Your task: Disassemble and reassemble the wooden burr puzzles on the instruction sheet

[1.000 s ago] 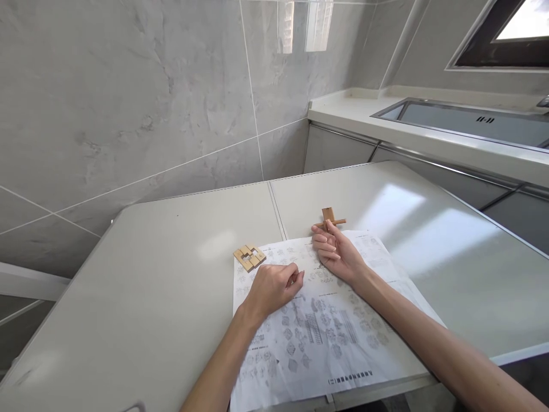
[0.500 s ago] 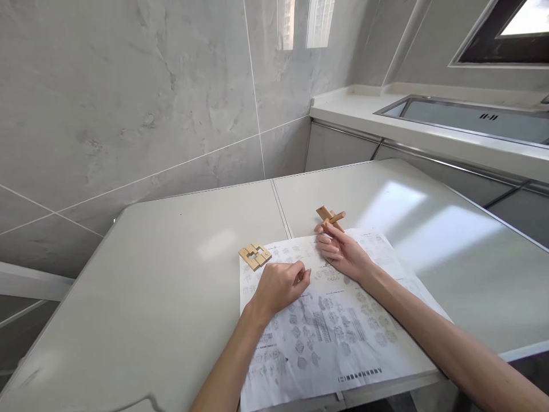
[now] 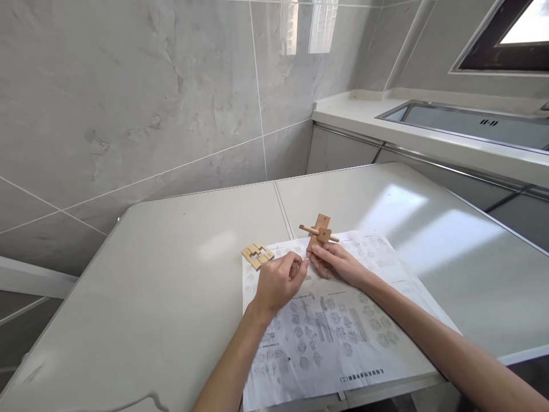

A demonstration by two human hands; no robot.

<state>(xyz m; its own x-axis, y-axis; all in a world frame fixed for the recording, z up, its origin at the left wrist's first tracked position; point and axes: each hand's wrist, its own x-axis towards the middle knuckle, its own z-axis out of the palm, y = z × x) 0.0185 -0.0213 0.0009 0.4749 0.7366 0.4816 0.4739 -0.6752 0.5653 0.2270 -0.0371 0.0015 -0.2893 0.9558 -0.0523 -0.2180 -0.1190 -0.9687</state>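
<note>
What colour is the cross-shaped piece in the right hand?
The cross-shaped piece is pale tan bare wood; the head view shows it.

Kitchen, seemingly: sink (image 3: 472,123), tiled wall (image 3: 128,114)

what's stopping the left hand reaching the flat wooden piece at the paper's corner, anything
Probably nothing, so yes: the flat wooden piece lies just beyond the left hand, only bare paper between; the wooden cross is on its other side.

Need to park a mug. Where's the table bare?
Bare: tabletop left of the printed sheet, and right of it toward the counter. Crowded: sheet's far edge, flat wooden pieces, left hand, right hand, wooden cross.
</note>
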